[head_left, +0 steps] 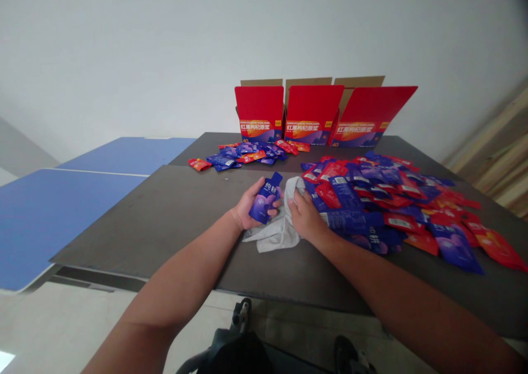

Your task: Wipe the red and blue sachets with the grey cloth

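Note:
My left hand (251, 204) is shut around a blue-purple spouted sachet (264, 201), which stands tilted with its cap end up. My right hand (304, 217) presses into a crumpled grey cloth (274, 239) and grips a fold of it. The cloth lies on the dark tabletop (157, 225) between my hands. A large heap of blue and red sachets (383, 198) spreads just right of my right hand, touching the cloth's side. A smaller heap of sachets (247, 154) lies farther back.
Several open red cartons with printed fronts, including one (259, 113) at the left, stand in a row along the table's far edge, cardboard flaps raised. Blue tabletops (53, 220) adjoin on the left. A white wall rises behind; wooden boards (490, 148) lean at the right.

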{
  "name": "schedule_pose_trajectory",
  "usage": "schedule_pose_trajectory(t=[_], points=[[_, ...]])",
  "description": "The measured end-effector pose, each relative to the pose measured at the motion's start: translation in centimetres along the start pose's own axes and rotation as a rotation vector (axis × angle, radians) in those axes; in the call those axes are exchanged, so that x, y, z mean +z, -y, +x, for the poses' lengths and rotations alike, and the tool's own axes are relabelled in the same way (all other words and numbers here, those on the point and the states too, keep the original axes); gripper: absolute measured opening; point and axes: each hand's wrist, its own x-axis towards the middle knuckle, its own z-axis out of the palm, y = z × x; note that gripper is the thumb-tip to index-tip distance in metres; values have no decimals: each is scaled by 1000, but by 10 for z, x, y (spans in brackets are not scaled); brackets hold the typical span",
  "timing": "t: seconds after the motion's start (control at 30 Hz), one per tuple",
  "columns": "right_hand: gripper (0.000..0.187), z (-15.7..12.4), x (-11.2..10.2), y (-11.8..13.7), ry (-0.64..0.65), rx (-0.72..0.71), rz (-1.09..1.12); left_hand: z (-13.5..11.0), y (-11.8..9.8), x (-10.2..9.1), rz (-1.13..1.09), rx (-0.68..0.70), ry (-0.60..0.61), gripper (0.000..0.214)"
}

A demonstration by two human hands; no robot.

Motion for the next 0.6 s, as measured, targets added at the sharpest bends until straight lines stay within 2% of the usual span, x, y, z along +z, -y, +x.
schedule_pose_trajectory(t=[0.2, 0.3, 0.37, 0.5, 0.6], points=[[39, -7, -14, 16, 269, -287, -16, 7, 2, -5, 21, 14, -160, 51], [39, -9, -14, 16, 348, -374, -25, 8, 6, -3, 42, 25, -180, 47], [39, -8, -11, 15, 343, -311, -44, 8, 9, -1, 80, -4, -158, 48], [45, -4, -4, 10, 180, -85, -4, 5, 10, 2, 128, -68, -135, 47], [47, 0, -1, 6, 111, -15, 76, 2, 5, 1, 66, -44, -118, 45]])
